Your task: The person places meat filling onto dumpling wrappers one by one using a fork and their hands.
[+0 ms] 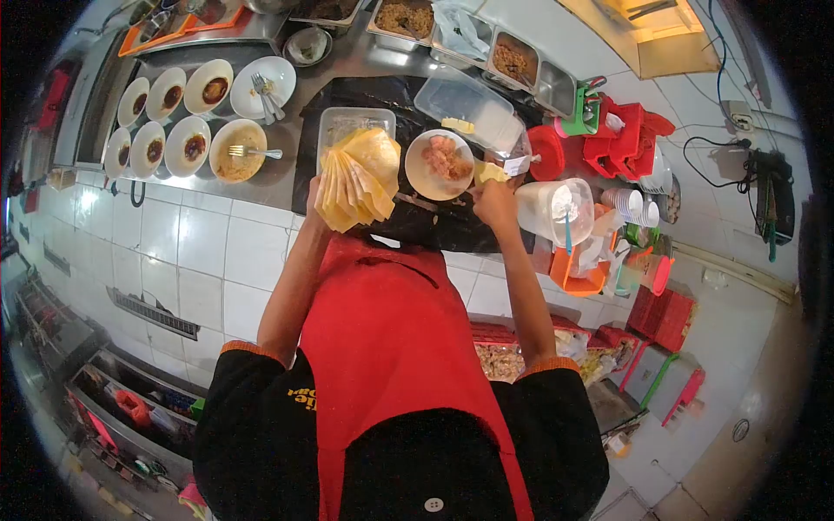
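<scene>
A fanned stack of yellow dough wrappers (358, 181) rests in my left hand (318, 211), whose fingers are mostly hidden behind the sheets. Just right of centre stands a white bowl (432, 191) with pinkish minced filling (446, 158) inside. My right hand (495, 201) is closed beside the bowl's right rim, pinching a small yellow wrapper (492, 173). Behind the fan sits a clear plastic container (356, 119), partly covered by it. Another yellow piece (458, 125) lies beyond the bowl, near a clear lidded box (465, 94).
At left, several white bowls (187, 148) hold dark sauce; one nearer bowl (239, 165) has a fork. A plate (263, 87) carries cutlery. Metal trays (514, 62) line the back. To the right stand a tub of white powder (556, 208), red baskets (621, 139) and stacked cups (627, 204).
</scene>
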Available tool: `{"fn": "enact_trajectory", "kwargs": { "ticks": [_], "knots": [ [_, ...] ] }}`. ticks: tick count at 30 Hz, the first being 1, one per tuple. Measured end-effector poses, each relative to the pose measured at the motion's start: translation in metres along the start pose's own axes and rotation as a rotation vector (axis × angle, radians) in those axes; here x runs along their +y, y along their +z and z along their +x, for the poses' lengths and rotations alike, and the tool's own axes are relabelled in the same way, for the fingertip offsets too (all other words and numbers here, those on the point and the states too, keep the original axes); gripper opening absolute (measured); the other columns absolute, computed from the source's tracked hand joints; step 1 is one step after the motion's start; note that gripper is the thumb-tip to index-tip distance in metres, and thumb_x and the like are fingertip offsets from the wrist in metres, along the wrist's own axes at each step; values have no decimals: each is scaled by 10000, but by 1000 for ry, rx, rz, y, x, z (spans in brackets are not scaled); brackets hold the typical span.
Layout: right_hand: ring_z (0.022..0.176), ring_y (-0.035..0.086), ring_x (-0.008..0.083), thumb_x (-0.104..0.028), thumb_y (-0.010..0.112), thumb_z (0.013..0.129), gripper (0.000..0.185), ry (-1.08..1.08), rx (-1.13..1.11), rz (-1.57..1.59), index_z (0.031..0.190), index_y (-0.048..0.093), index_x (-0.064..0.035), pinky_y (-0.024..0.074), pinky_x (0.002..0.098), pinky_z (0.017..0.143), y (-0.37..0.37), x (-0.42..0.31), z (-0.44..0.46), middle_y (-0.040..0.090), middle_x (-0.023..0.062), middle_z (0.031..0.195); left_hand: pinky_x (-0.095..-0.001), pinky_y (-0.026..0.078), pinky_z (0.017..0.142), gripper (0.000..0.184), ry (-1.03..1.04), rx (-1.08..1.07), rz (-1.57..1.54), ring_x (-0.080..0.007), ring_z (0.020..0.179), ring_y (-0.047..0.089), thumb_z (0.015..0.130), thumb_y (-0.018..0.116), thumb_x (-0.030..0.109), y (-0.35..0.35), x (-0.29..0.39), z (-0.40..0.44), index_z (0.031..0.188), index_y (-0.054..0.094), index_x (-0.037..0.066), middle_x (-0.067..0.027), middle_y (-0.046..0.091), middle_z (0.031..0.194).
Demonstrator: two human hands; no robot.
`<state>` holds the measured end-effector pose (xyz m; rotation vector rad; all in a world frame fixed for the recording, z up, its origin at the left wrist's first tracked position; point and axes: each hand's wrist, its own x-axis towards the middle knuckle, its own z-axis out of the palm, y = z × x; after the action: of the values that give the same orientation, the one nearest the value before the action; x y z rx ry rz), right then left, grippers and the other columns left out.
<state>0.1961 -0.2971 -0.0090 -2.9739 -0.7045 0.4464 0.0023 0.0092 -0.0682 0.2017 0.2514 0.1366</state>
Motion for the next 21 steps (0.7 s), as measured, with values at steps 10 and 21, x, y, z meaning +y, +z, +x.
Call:
{"fn": "enact_trajectory", "kwargs": {
  "ticks": [10,21],
  "knots": [
    [734,576,81,83,561,860,268,-218,-70,1020,1046,720,-24,432,194,617,-112,-68,-45,676,60,870,-422,516,934,427,-144,-113,27,-287,1057,621,1020,337,295,44,-20,6,1285,486,-4,-160,606,1178],
    [669,550,88,140,558,843,285,-250,71,1324,1037,712,-1,439,205,584,-112,-67,-43,656,76,958,-423,452,993,594,-485,-220,-1362,-315,1168,557,949,408,459,37,-18,13,1389,416,61,-168,525,1320]
  ]
}}
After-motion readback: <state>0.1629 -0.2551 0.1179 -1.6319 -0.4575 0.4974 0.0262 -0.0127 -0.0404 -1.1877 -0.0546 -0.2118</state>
